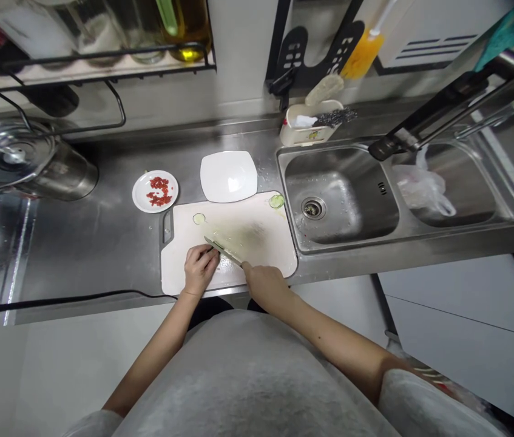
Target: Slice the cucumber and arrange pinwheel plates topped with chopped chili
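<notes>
My right hand [263, 284] grips the handle of a knife [223, 250] whose blade slants up and to the left over a pale cutting board [266, 240]. My left hand [199, 267] rests curled on the board beside the blade tip, its fingers bent over something small that I cannot make out. A green slice [199, 218] lies near the board's far left. Another green piece [277, 201] sits at its far right corner.
A small round plate of chopped red bits [155, 191] and a white square plate [229, 176] stand behind the board. A double sink [343, 197] lies to the right, with a plastic bag [423, 189] in its right basin. A steel pot [24, 161] stands far left.
</notes>
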### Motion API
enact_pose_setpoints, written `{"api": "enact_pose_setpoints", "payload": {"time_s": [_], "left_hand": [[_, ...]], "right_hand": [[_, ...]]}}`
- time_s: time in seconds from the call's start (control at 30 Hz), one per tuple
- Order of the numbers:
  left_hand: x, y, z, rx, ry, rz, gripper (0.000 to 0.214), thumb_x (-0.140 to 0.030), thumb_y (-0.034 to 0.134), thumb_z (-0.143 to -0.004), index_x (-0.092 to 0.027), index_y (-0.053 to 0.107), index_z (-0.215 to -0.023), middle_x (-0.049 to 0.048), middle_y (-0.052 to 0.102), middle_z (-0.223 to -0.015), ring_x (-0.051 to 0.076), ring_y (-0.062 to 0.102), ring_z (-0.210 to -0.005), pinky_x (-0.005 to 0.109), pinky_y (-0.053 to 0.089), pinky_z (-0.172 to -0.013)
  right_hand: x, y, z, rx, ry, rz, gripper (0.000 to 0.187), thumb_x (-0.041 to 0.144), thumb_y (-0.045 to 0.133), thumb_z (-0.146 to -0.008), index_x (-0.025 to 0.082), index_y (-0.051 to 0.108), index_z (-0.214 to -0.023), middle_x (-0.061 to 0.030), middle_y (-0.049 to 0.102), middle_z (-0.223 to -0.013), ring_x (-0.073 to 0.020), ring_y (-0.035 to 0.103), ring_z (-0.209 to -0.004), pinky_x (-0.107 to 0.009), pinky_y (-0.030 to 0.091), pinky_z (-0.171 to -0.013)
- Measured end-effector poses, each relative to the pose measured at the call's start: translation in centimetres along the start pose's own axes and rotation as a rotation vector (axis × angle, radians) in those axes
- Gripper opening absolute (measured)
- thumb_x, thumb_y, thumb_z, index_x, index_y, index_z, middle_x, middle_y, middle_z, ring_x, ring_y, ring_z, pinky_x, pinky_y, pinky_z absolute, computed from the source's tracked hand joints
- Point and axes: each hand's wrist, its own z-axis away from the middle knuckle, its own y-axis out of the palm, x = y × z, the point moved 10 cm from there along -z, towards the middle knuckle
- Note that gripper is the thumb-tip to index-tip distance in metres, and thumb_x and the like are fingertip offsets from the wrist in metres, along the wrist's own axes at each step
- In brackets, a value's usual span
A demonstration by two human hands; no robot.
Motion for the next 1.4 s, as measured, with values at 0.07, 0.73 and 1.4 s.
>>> {"api": "enact_pose_setpoints", "payload": {"time_s": [0.07, 0.73, 1.4], "left_hand": [[0.1, 0.1, 0.0, 0.004, -0.004, -0.005, 0.009, -0.022, 0.061, -0.084, -0.022, 0.069, -0.087, 0.0061, 0.065, -0.090, 0.016, 0.059, -0.085, 0.033, 0.049, -0.078], [0.5, 0.4, -0.1, 0.050, -0.047, 0.054, 0.009, -0.023, 0.060, -0.085, -0.021, 0.068, -0.088, 0.0060, 0.067, -0.091, 0.017, 0.060, -0.090, 0.035, 0.048, -0.082], [0.8, 0.5, 0.0, 0.037, -0.058, 0.048, 0.008, -0.023, 0.061, -0.085, -0.022, 0.068, -0.088, 0.0059, 0.067, -0.092, 0.017, 0.061, -0.089, 0.037, 0.050, -0.081]], "right_hand": [[0.2, 0.0, -0.2, 0.007, -0.010, 0.002, 0.025, 0.010, 0.035, -0.091, 0.015, 0.051, -0.110, -0.0129, 0.070, -0.087, -0.0236, 0.068, -0.086, -0.028, 0.045, -0.069], [0.5, -0.6, -1.0, 0.039, -0.033, -0.058, 0.028, 0.008, 0.038, -0.087, 0.013, 0.056, -0.109, -0.0150, 0.069, -0.089, -0.0238, 0.068, -0.090, -0.031, 0.048, -0.074], [1.1, -0.4, -2.9, 0.001, -0.051, -0.102, 0.027, 0.009, 0.039, -0.088, 0.014, 0.057, -0.107, -0.0134, 0.070, -0.086, -0.0229, 0.068, -0.089, -0.030, 0.050, -0.070]]}}
